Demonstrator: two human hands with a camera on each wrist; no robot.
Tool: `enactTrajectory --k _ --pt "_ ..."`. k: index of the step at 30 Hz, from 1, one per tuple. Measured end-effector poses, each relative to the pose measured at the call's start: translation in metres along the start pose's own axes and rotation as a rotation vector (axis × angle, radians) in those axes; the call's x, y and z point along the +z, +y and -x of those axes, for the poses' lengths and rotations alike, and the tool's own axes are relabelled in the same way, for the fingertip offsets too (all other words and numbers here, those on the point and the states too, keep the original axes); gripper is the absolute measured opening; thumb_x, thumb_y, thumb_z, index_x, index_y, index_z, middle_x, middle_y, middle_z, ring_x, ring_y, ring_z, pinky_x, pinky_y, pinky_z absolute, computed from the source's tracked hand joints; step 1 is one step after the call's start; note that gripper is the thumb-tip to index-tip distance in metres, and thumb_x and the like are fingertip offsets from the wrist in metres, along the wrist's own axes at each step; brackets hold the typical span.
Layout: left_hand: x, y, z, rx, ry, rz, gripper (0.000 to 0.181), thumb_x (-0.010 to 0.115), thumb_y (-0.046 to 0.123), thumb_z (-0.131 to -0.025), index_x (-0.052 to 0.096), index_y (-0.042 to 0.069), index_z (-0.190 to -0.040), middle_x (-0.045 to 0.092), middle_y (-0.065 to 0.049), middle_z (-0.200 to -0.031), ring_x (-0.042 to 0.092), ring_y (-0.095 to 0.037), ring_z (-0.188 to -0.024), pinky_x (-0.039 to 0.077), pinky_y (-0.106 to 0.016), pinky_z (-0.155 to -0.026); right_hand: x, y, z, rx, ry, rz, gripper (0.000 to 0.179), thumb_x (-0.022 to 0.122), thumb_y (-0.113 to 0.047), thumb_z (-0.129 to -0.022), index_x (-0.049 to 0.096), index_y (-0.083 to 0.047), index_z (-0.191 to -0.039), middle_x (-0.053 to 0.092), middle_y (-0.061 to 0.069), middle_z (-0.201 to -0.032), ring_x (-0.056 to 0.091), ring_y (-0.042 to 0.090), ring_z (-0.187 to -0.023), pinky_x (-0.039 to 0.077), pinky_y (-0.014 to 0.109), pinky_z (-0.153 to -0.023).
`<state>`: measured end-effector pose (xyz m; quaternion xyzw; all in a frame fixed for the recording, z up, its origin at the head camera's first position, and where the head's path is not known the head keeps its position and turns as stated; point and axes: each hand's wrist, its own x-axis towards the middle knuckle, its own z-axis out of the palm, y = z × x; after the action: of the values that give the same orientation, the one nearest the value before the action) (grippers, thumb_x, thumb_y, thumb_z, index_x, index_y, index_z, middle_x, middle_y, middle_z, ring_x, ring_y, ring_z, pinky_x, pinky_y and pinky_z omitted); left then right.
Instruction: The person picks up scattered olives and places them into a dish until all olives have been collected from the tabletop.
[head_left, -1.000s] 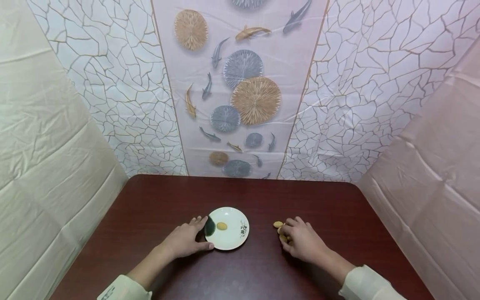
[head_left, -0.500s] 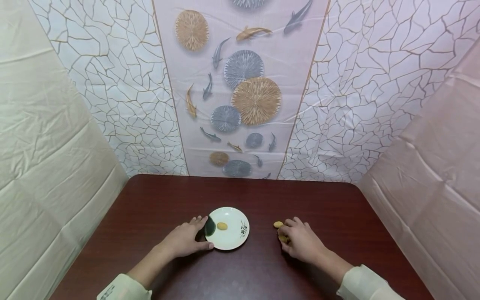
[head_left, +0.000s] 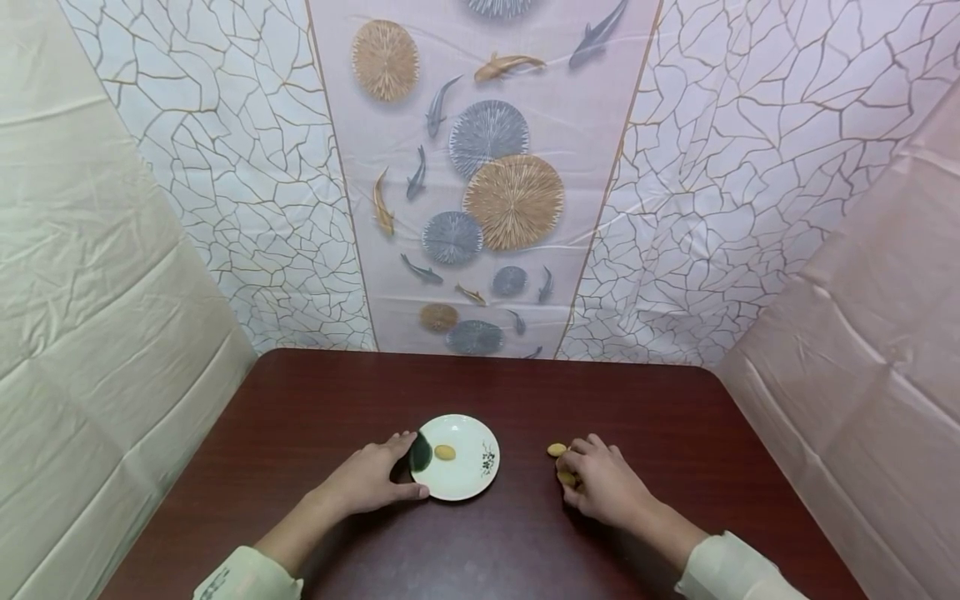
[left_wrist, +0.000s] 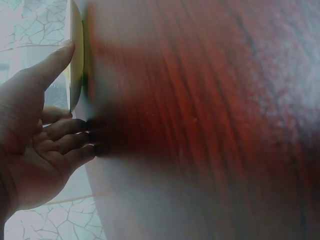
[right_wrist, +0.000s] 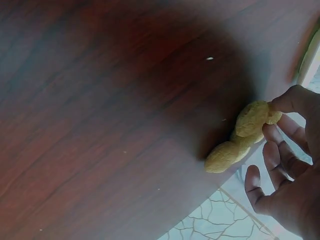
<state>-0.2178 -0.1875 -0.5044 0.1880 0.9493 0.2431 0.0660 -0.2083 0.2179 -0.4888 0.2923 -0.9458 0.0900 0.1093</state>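
Note:
My left hand (head_left: 369, 477) lies at the left rim of a small white plate (head_left: 468, 482) with a dark green patch and a floral print. The thumb touches the near rim and the fingertips the far left rim, with the fingers fairly straight. One oval yellow biscuit-like piece (head_left: 445, 452) lies on the plate. Over a small pile of similar pieces (right_wrist: 251, 119), my right hand (head_left: 602, 482) pinches one oval piece (right_wrist: 274, 117) between thumb and index finger. The hand partly hides the pile in the head view. Another loose oval piece (head_left: 557, 449) lies just beyond the fingertips.
The dark red-brown wooden table (head_left: 345, 387) has rounded far corners. Patterned cloth (head_left: 517, 275) hangs behind it, and beige cloth (head_left: 847, 350) hangs at the sides. Tiny pale crumbs (right_wrist: 209, 58) dot the tabletop near the pile.
My right fingertips have shifted slightly over the pile, covering a piece that showed earlier. The left hand and the plate stay where they were.

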Motion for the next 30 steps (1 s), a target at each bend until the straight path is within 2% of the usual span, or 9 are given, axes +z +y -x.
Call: enactTrajectory --k 5,16,21,30 --pt "0.001 0.000 0.001 -0.006 -0.002 -0.003 0.105 0.089 0.059 -0.088 0.050 -0.004 -0.163 0.052 -0.035 -0.163 0.056 -0.050 -0.150 0.050 -0.064 -0.120 0.000 -0.004 -0.004 -0.011 0.014 -0.029 0.020 0.090 -0.014 -0.086 0.073 -0.024 -0.091 0.058 -0.011 -0.087 0.042 0.009 -0.084 0.032 0.030 -0.069" --pt "-0.001 0.002 0.001 -0.020 -0.008 0.004 0.103 0.089 0.057 -0.089 0.049 -0.004 -0.163 0.051 -0.037 -0.163 0.056 -0.051 -0.150 0.049 -0.065 -0.120 0.002 -0.013 -0.021 -0.087 0.103 -0.033 0.026 0.091 -0.012 -0.079 0.069 -0.023 -0.088 0.056 -0.010 -0.084 0.039 0.006 -0.085 0.028 0.026 -0.072" --pt "-0.003 0.003 -0.001 -0.011 -0.009 -0.003 0.102 0.088 0.056 -0.090 0.049 -0.004 -0.163 0.051 -0.037 -0.163 0.056 -0.051 -0.150 0.050 -0.064 -0.120 0.003 -0.020 -0.030 -0.081 0.075 -0.051 0.024 0.091 -0.014 -0.080 0.072 -0.022 -0.092 0.057 -0.011 -0.086 0.042 0.007 -0.087 0.031 0.028 -0.074" --pt "-0.002 0.002 -0.002 -0.030 -0.028 0.001 0.104 0.088 0.058 -0.090 0.049 -0.003 -0.164 0.051 -0.034 -0.164 0.054 -0.050 -0.152 0.048 -0.064 -0.122 0.007 -0.039 -0.049 -0.101 0.021 -0.116 0.020 0.088 -0.015 -0.086 0.078 -0.019 -0.103 0.067 -0.008 -0.098 0.048 0.011 -0.093 0.040 0.033 -0.078"
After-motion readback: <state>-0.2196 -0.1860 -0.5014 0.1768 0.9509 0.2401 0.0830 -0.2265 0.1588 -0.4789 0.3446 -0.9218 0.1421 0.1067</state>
